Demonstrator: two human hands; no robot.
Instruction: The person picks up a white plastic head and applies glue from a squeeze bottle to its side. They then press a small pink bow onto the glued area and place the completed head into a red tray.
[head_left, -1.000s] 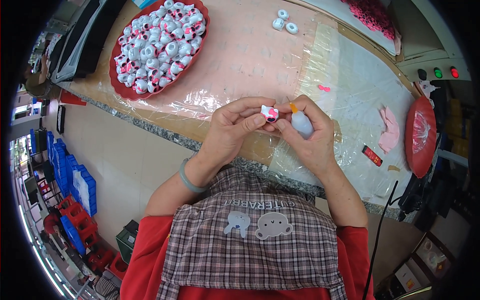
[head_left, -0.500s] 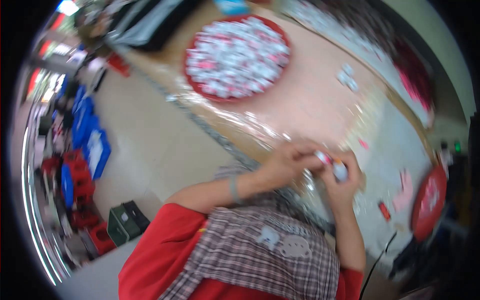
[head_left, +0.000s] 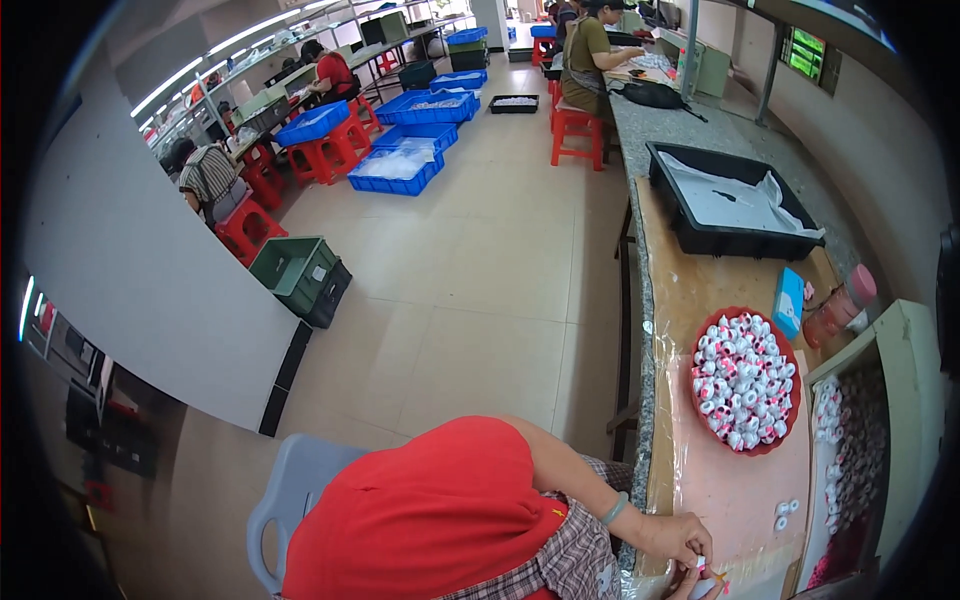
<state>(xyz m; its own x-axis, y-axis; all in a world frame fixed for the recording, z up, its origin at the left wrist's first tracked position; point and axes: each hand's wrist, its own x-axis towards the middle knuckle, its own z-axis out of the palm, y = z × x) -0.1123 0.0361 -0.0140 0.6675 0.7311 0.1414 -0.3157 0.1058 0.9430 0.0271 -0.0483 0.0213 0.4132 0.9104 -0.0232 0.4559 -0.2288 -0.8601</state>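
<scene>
My left hand [head_left: 678,540], with a pale band on its wrist, is closed, its fingertips pinching a small white and pink piece [head_left: 700,565]. Just below, my right hand [head_left: 686,583] shows only in part at the lower edge. Its fingers are closed round a rounded white piece [head_left: 706,590] with a bit of yellow and pink beside it. Both hands almost touch over the near end of the workbench. Beyond them a red scalloped bowl [head_left: 697,408] is heaped with similar white and pink pieces. Several loose white pieces [head_left: 783,515] lie on the pinkish sheet [head_left: 740,500].
A black tray [head_left: 690,235] lined with white sheet stands farther along the bench. Near it are a blue packet [head_left: 789,303] and a pink-lidded bottle [head_left: 838,310]. At right, a pale green box frame [head_left: 915,420] holds more pieces. Green and black crates [head_left: 297,275] stand left; co-workers sit farther off.
The view has swung up and left, bringing the room and co-workers in and leaving my hands at the lower edge. Both hands still hold small pieces close together.
</scene>
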